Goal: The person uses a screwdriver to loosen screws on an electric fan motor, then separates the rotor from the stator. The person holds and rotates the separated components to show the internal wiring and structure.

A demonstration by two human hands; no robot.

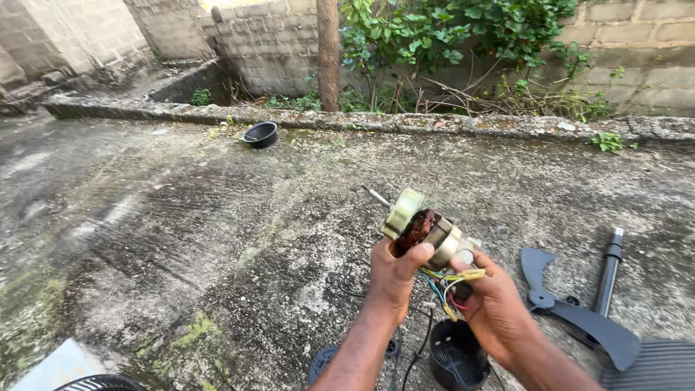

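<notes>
At the lower left edge of the frame a wire fan guard [101,382] peeks in beside a pale flat sheet [54,366]. Toward the upper left, a black bowl [260,135] sits on the concrete ground [145,232] near the kerb. At centre, the left hand [394,275] grips a fan motor [423,230], its shaft pointing up-left. The right hand [492,300] is closed around the motor's rear end and its coloured wires [445,286]. Below stands a black motor housing [455,355]. At right lie a dark fan blade [579,318] and a black pole [609,271].
</notes>
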